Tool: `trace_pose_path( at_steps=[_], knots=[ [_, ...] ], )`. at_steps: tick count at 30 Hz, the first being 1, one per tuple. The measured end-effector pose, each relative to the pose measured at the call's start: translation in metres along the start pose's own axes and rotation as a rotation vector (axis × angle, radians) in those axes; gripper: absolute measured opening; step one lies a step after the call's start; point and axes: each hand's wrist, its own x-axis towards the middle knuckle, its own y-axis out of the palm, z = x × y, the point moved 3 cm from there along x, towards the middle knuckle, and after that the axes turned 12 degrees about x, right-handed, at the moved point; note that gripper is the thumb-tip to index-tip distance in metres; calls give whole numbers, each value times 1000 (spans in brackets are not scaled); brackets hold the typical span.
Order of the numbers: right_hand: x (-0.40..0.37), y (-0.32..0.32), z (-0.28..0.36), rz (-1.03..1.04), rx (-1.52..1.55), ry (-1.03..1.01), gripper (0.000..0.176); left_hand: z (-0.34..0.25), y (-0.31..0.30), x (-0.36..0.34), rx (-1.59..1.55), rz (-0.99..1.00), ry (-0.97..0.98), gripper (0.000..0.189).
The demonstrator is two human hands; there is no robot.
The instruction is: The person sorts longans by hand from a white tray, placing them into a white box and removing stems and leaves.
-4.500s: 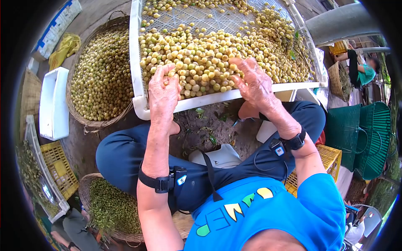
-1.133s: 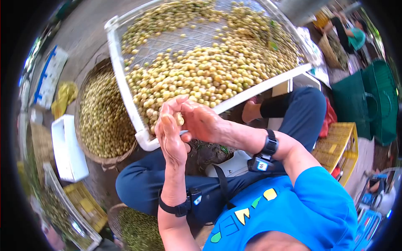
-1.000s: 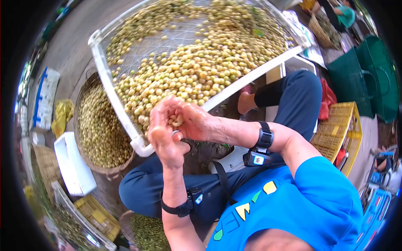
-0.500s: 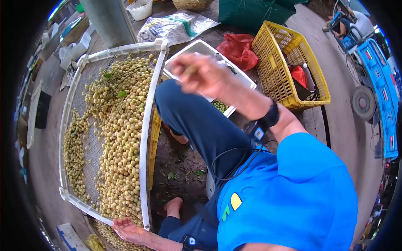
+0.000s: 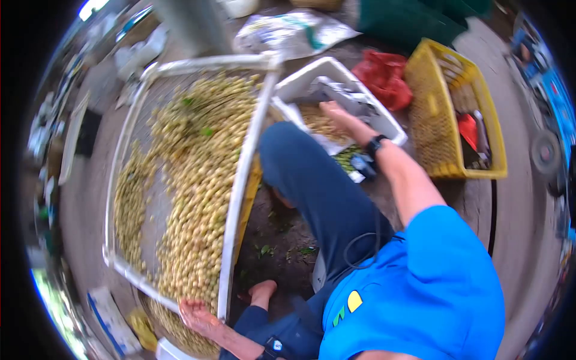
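Note:
My right hand (image 5: 342, 119) reaches into a white foam box (image 5: 393, 127), low over pale yellow-brown fruit (image 5: 321, 123); its fingertips are blurred and partly hidden. Crumpled paper (image 5: 345, 93) lines the box, and small green fruits (image 5: 346, 159) show at its near end. Down at the near corner of a white-framed mesh tray (image 5: 239, 180), my left hand (image 5: 199, 316) lies against the rim with its fingers extended. Small round yellowish fruits (image 5: 201, 210) cover much of the tray, some on stems with green leaves (image 5: 207, 131).
A yellow plastic crate (image 5: 432, 114) stands right of the foam box, a red net bag (image 5: 383, 78) between them. A grey post (image 5: 195, 27) rises behind the tray. More fruit (image 5: 174, 327) lies below its near corner. A blue vehicle (image 5: 558, 102) is at far right.
My right hand has come down from above my knee into the foam box. My left hand stays by the tray corner. The whole view has shifted, moving the scene rightward.

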Motion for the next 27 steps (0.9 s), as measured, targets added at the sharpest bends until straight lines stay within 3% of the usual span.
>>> trace_pose_path(
  at_steps=[1,2,3,4,6,7,8,10,12,16,18,20,23,27],
  knots=[
    [-39,-72,109,311,392,498,43,-10,6,-6,-22,-8,-14,19],
    [-17,-58,79,349,480,-14,42,-6,-1,1,-130,32,-68,12],
    [-33,-87,152,313,791,367,39,-4,-5,5,-213,67,-66,8],
    [-18,-100,189,324,774,336,37,-16,2,-1,-160,-20,-67,11],
    [-14,-123,278,375,689,63,20,-32,6,-3,-203,-5,-35,16],
    [-14,-124,314,443,750,-75,19,-39,5,-3,-244,36,-24,18],
    [-27,-127,366,453,613,-129,20,-48,6,-4,-287,90,-17,20],
    [-47,-109,441,701,610,-314,22,-69,7,-9,-313,52,-10,20],
    [-86,-80,505,815,509,-451,21,-86,6,-11,-287,107,52,21],
    [-115,40,559,1032,238,-665,20,-82,-1,2,-266,64,8,20],
    [-124,92,569,850,-15,-912,20,-68,-3,13,-272,99,-42,20],
    [-115,129,569,845,-171,-978,19,-58,-7,15,-323,48,-160,18],
    [-91,148,554,824,-195,-815,19,-51,-20,10,-296,62,-214,14],
    [-82,163,543,835,-135,-841,17,-43,-27,7,-376,61,-302,13]
  ],
)
